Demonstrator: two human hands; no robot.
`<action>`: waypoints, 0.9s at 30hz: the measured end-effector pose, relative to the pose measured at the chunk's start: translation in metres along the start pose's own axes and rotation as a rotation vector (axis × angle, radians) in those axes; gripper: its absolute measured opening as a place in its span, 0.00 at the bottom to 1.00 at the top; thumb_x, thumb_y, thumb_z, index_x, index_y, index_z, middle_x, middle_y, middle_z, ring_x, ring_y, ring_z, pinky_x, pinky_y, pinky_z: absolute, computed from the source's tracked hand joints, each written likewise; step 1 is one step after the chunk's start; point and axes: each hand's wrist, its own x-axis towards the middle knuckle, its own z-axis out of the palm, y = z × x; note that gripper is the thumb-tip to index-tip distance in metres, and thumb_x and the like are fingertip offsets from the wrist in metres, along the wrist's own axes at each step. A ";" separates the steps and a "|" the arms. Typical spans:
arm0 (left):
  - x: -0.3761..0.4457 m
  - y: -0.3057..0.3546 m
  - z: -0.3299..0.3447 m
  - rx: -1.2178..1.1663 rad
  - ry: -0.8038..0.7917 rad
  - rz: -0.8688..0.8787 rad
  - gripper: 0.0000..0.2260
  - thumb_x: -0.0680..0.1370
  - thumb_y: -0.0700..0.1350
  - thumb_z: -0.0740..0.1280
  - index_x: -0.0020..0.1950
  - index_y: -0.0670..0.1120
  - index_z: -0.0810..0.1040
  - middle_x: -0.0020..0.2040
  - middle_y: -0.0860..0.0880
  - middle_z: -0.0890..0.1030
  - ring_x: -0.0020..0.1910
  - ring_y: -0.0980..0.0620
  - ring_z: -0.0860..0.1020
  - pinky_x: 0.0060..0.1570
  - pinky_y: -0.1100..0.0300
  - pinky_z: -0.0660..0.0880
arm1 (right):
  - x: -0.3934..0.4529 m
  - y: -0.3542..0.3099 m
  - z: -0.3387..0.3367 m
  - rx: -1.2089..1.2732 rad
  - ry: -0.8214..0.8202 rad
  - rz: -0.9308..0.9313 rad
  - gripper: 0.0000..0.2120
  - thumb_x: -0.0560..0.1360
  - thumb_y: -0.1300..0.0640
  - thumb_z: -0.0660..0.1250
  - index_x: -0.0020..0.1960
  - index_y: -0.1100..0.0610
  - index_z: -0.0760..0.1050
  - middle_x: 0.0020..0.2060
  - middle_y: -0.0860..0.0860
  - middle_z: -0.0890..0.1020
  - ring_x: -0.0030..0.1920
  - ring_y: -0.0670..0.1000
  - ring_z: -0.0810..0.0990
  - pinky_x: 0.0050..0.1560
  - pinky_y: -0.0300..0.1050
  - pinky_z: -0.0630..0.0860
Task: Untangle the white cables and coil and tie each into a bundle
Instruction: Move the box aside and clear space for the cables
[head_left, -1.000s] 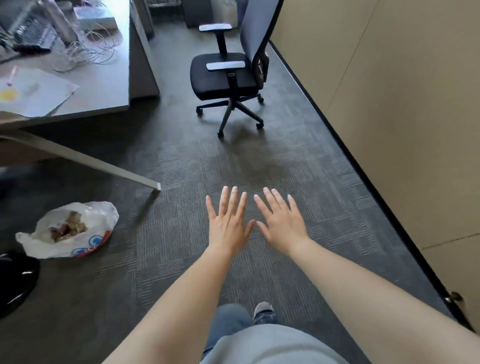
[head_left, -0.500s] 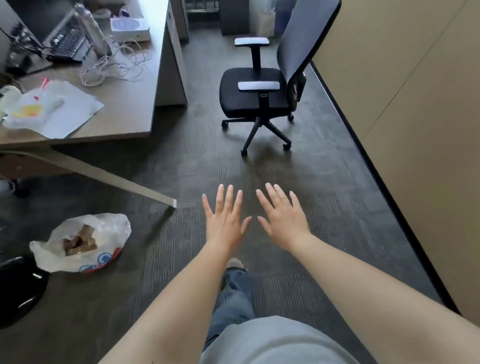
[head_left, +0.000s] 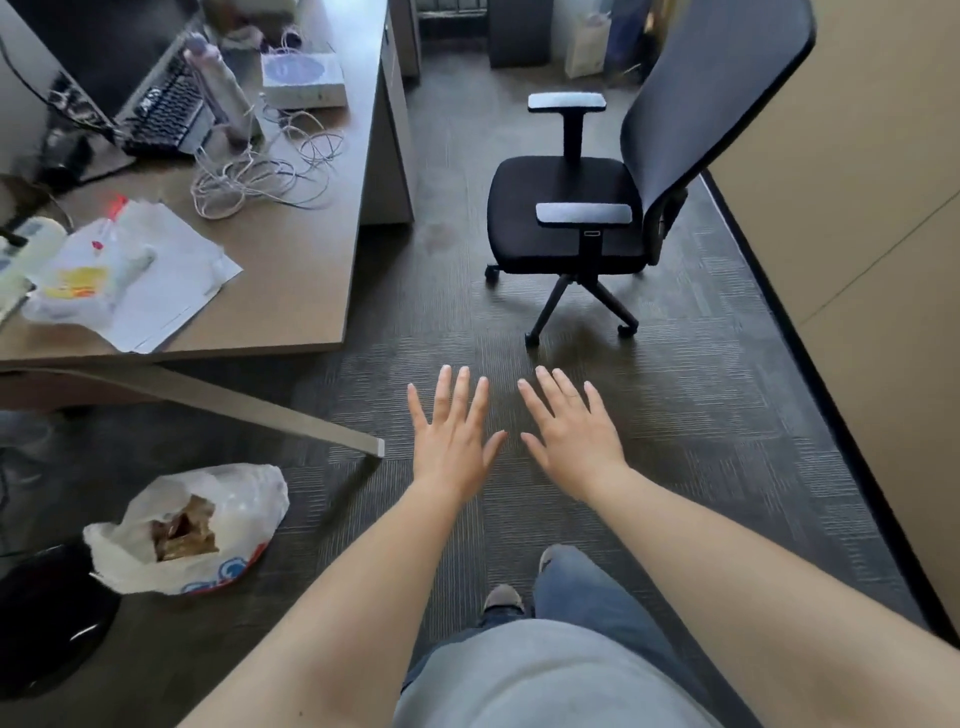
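Your left hand (head_left: 454, 441) and right hand (head_left: 574, 434): grip released, palms down, fingers spread, holding nothing, over dark grey carpet floor (head_left: 701, 415). Since a second ago view swung toward brown wooden bench (head_left: 291, 270); more benchtop now visible. Tangled white thin cables (head_left: 260, 174) lie there beside black keyboard (head_left: 169, 111), well apart from hands. Untangling not started; looks like approach step.
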 end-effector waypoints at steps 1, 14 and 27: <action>0.008 -0.004 -0.001 -0.005 -0.006 -0.011 0.31 0.80 0.62 0.46 0.77 0.48 0.39 0.78 0.46 0.41 0.75 0.44 0.35 0.69 0.35 0.36 | 0.011 -0.001 -0.001 0.010 -0.011 -0.016 0.30 0.81 0.43 0.48 0.77 0.53 0.41 0.77 0.54 0.46 0.77 0.54 0.44 0.74 0.56 0.45; 0.160 -0.014 -0.020 -0.053 -0.023 -0.128 0.31 0.80 0.61 0.47 0.77 0.48 0.39 0.78 0.46 0.42 0.75 0.44 0.36 0.70 0.34 0.39 | 0.172 0.061 -0.029 0.040 -0.016 -0.148 0.29 0.81 0.45 0.49 0.77 0.53 0.43 0.77 0.54 0.47 0.77 0.54 0.44 0.74 0.56 0.44; 0.281 -0.035 -0.030 -0.105 -0.044 -0.300 0.31 0.81 0.60 0.47 0.77 0.47 0.40 0.78 0.45 0.42 0.76 0.43 0.37 0.69 0.36 0.38 | 0.314 0.100 -0.044 0.026 -0.078 -0.292 0.29 0.81 0.47 0.50 0.77 0.53 0.43 0.77 0.54 0.47 0.77 0.54 0.44 0.74 0.56 0.44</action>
